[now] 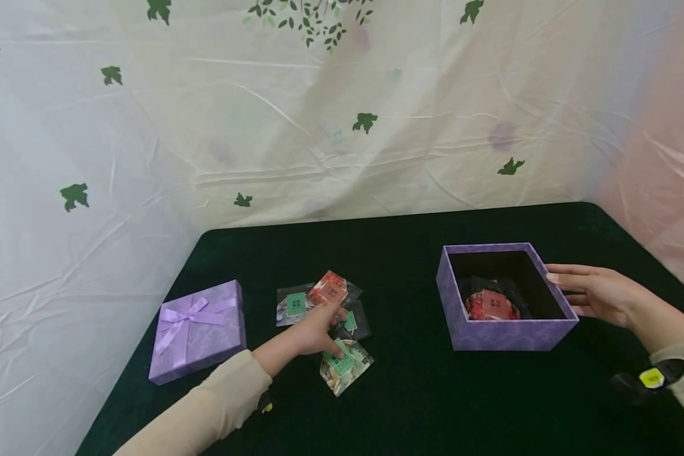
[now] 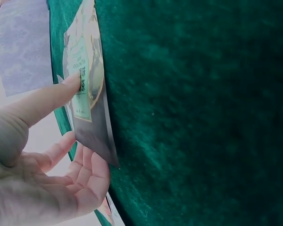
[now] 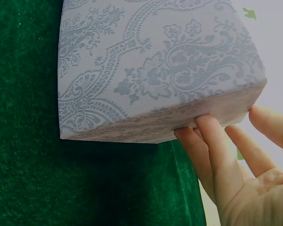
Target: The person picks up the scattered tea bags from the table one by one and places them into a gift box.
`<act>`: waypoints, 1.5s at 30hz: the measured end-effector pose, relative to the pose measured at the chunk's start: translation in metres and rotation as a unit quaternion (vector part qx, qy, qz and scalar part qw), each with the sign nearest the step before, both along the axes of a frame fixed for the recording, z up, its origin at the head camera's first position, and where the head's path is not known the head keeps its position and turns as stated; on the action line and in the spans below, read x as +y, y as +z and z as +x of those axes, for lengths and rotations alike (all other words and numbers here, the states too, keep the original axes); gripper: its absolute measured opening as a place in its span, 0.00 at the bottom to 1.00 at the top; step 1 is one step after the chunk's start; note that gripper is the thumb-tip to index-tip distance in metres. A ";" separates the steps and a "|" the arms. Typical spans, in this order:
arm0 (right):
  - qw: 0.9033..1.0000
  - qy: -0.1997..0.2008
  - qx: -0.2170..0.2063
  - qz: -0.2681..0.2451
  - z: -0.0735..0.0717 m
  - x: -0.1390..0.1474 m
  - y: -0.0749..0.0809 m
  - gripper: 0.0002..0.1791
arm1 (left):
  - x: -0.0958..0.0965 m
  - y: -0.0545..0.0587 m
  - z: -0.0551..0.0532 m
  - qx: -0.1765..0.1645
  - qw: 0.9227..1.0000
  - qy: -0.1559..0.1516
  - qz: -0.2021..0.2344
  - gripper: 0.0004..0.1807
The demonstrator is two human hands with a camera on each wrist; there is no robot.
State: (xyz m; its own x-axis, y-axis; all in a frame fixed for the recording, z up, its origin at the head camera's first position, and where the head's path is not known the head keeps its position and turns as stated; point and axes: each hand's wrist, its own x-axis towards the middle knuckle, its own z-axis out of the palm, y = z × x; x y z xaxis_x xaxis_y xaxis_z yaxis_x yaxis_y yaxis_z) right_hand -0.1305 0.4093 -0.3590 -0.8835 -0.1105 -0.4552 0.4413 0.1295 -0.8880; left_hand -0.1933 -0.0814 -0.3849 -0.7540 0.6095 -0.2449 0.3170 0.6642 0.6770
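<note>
At the middle-left of the table, my left hand point(image 1: 313, 329) bends over several flat clear packets. Its thumb presses the green label of a packet point(image 1: 350, 370), with the other fingers curled at that packet's dark end in the left wrist view. Beside it lie a red-labelled packet point(image 1: 329, 289), a green-labelled packet point(image 1: 287, 310) and a partly covered dark packet point(image 1: 360, 322). On the right stands an open purple box point(image 1: 507, 335) with a red packet point(image 1: 493, 305) inside. My right hand point(image 1: 610, 294) touches its right wall with loosely extended fingers point(image 3: 217, 141).
A purple lid point(image 1: 205, 326) with a ribbon bow lies at the left side of the dark green table point(image 1: 410, 392). White cloth point(image 1: 296, 145) printed with green leaves hangs behind and along the sides.
</note>
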 end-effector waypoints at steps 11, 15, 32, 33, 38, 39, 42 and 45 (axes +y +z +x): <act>1.000 0.002 0.001 -0.003 0.001 0.000 -0.001 0.15 | -0.003 -0.002 0.000 -0.052 0.998 0.028 0.007 0.57; 1.000 0.000 0.002 0.005 0.000 0.000 0.000 0.14 | -0.005 -0.001 -0.001 -0.049 0.999 0.022 0.002 0.47; 1.000 0.001 0.001 0.006 0.000 0.000 0.001 0.14 | -0.023 0.009 -0.003 -0.125 0.992 0.013 0.010 0.19; 1.000 0.001 0.001 0.005 0.000 0.000 0.000 0.14 | -0.023 0.010 -0.003 -0.134 0.991 0.014 0.012 0.19; 1.000 -0.001 -0.001 0.007 -0.002 0.002 -0.001 0.14 | -0.026 0.015 -0.003 -0.158 0.987 0.020 0.029 0.20; 1.000 -0.001 -0.001 0.008 -0.002 0.002 -0.001 0.14 | -0.027 0.016 -0.003 -0.159 0.987 0.022 0.033 0.20; 1.000 -0.001 0.000 0.010 -0.002 0.002 -0.001 0.14 | -0.027 0.018 -0.003 -0.164 0.985 0.029 0.048 0.21; 1.000 -0.001 -0.001 0.009 -0.001 0.002 -0.002 0.14 | -0.026 0.020 -0.003 -0.173 0.982 0.044 0.067 0.20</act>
State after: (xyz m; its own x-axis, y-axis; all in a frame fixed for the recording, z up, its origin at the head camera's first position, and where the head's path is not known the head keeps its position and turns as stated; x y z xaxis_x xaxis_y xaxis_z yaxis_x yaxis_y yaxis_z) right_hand -0.1318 0.4110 -0.3610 -0.8832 -0.0996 -0.4583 0.4428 0.1449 -0.8848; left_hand -0.1966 -0.1070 -0.3652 -0.6905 0.5903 -0.4180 -0.0015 0.5768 0.8169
